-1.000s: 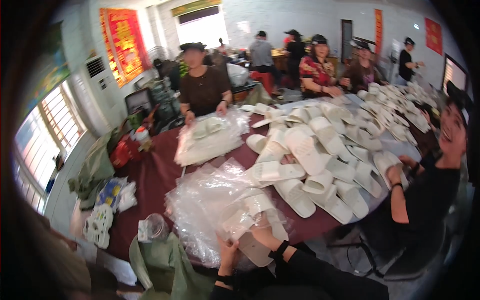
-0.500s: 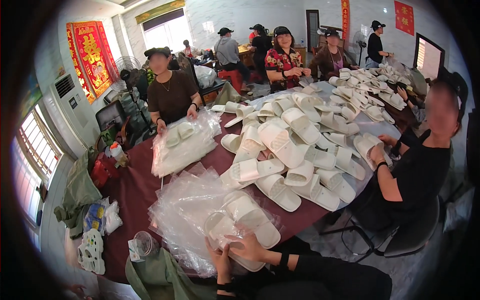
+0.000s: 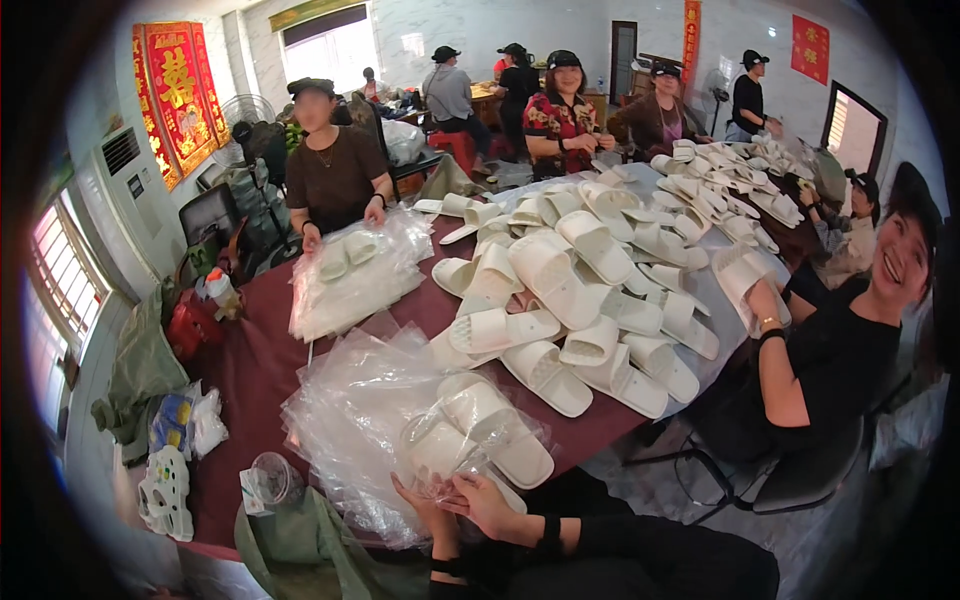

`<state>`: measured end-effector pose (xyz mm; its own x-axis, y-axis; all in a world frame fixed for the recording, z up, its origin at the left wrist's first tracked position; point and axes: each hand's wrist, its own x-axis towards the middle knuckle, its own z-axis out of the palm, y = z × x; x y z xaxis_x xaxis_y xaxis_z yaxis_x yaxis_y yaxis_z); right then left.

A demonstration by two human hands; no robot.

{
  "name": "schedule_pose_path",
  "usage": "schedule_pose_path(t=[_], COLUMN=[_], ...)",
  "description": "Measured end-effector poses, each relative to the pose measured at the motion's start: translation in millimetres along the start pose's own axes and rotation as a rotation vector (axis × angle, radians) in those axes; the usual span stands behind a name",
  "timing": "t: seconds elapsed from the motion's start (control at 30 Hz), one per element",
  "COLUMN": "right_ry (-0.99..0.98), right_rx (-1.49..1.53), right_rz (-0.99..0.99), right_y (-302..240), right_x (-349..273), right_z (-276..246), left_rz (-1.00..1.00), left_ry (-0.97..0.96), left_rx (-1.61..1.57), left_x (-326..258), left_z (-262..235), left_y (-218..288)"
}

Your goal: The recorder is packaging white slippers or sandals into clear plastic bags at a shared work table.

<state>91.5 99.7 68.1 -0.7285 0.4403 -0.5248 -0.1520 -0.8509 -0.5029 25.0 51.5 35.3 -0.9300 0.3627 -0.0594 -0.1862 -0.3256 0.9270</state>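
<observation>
At the near edge of the table, a pair of white slide slippers (image 3: 492, 415) lies inside a clear plastic bag (image 3: 425, 462). My right hand (image 3: 492, 505) pinches the bag's near edge, its fingertips pressed together over the film. Close beside it, my left hand (image 3: 430, 515) has its fingers stretched out against the left side of the bag's mouth. A stack of flat clear bags (image 3: 345, 420) spreads under and left of the bagged pair. Just beyond lies a large heap of loose white slippers (image 3: 555, 275).
Across the table a person (image 3: 335, 175) handles bagged slippers on another bag stack (image 3: 350, 290). At right a seated person (image 3: 830, 340) holds a slipper (image 3: 745, 285). A clear plastic cup (image 3: 272, 478), green cloth (image 3: 300, 545) and white clog (image 3: 165, 495) are at left.
My hands have shifted slightly down toward the bag's near edge, and my right fingers have drawn together on the film. The person at right has turned and leaned to the right.
</observation>
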Motion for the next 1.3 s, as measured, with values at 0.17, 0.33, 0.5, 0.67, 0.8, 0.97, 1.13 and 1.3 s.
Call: schedule_pose_path(t=[0.17,0.33,0.5,0.67,0.8,0.97,1.13,1.3], right_ry=[-0.399,-0.4,-0.568,-0.76,-0.802,-0.831,-0.788,-0.703], right_rx=[-1.251,-2.109,-2.239,-2.259,-2.283,-2.284,-2.208,-2.091], right_rz=[-1.063,-0.749,-0.85,-0.866,-0.734,-0.658,-0.808,-0.769], right_y=[-37.7,-75.7,-86.5,-81.5,-91.5,-79.9,-79.9,-74.5], right_x=[-18.8,0.4,13.5,4.9,1.3,0.3,13.3,21.5], right_z=[-13.6,-78.3,-93.3,-74.1,-78.0,-79.5,-87.0,-86.9], left_rz=[0.003,-0.266,-0.283,-0.105,-0.046,-0.103,-0.01,0.03], left_ry=[-0.092,0.019,-0.014,-0.124,-0.109,-0.225,-0.151,-0.098], left_rx=[-0.025,-0.12,-0.147,0.248,0.52,0.228,-0.016,0.241], left_x=[15.8,24.2,18.7,23.2,31.8,32.5,28.4,40.7], left_z=[-24.6,-25.5,-23.3,-34.0,-25.6,-30.3,-22.0,-39.4], left_y=[-22.5,-29.9,-8.2,-24.1,-37.8,-40.5,-38.6,-65.0])
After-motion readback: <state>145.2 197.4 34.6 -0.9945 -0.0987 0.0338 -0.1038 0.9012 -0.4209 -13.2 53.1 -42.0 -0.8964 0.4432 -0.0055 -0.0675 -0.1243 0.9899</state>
